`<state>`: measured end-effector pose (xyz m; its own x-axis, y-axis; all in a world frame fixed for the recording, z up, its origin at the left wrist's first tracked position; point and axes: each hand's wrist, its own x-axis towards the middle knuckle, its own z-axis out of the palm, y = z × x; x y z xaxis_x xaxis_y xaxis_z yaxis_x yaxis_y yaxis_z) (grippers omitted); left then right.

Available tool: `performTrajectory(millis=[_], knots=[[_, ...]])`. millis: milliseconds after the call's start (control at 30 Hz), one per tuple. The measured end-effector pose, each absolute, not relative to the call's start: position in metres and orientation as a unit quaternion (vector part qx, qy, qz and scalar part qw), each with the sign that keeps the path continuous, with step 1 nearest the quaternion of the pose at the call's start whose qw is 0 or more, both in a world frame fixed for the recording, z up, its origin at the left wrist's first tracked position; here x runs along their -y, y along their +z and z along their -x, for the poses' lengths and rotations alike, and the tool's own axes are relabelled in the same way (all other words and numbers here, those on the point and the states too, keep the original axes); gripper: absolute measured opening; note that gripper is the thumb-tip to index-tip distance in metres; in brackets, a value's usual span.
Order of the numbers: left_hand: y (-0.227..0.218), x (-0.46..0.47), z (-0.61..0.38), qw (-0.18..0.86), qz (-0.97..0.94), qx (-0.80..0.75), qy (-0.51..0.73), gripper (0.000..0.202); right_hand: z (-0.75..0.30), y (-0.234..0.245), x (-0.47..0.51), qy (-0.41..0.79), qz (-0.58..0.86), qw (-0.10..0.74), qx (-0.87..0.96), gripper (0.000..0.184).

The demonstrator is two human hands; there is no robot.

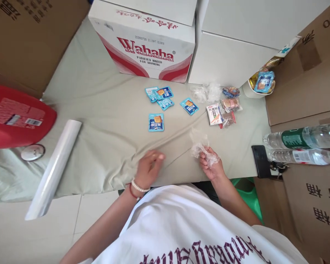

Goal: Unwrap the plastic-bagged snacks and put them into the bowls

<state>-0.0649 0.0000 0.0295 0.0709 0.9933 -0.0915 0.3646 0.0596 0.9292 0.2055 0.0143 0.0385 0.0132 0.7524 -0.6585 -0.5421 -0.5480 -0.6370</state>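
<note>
My right hand is closed on a crumpled clear plastic bag, which bunches over the fingers and spreads toward the far side. Resting low over the cloth, my left hand holds nothing; its thumb stands apart from loosely bent fingers. Beyond it lies a single blue snack packet. Several more blue packets overlap farther back, and another blue packet sits by itself to their right. A white snack packet lies beside a red-brown packet and a wrapped pastry.
More crumpled clear plastic lies before the white boxes. A Wahaha carton stands at the back. On the left are a plastic roll and a red bag. Bottles, a phone and a filled white tub are right.
</note>
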Motion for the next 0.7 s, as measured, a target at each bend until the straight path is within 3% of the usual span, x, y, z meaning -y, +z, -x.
performTrajectory(millis=[100, 167, 333, 500, 700], knots=[[0.036, -0.021, 0.009, 0.733, -0.408, -0.452, 0.302, 0.068, -0.199, 0.044, -0.019, 0.662, 0.555, 0.472, 0.176, 0.043], [0.037, -0.029, -0.018, 0.796, -0.334, -0.396, 0.313, 0.065, -0.193, 0.045, -0.022, 0.612, 0.576, 0.466, 0.277, 0.038], [0.036, -0.037, -0.028, 0.775, -0.249, -0.395, 0.426, 0.052, -0.195, 0.039, -0.021, 0.485, 0.599, 0.436, 0.465, 0.031], [0.032, -0.034, -0.002, 0.813, -0.173, -0.389, 0.398, 0.042, -0.205, 0.034, -0.023, 0.552, 0.568, 0.457, 0.405, 0.034], [0.026, -0.029, 0.019, 0.781, -0.191, -0.45, 0.388, 0.057, -0.21, 0.037, -0.031, 0.588, 0.583, 0.474, 0.299, 0.042]])
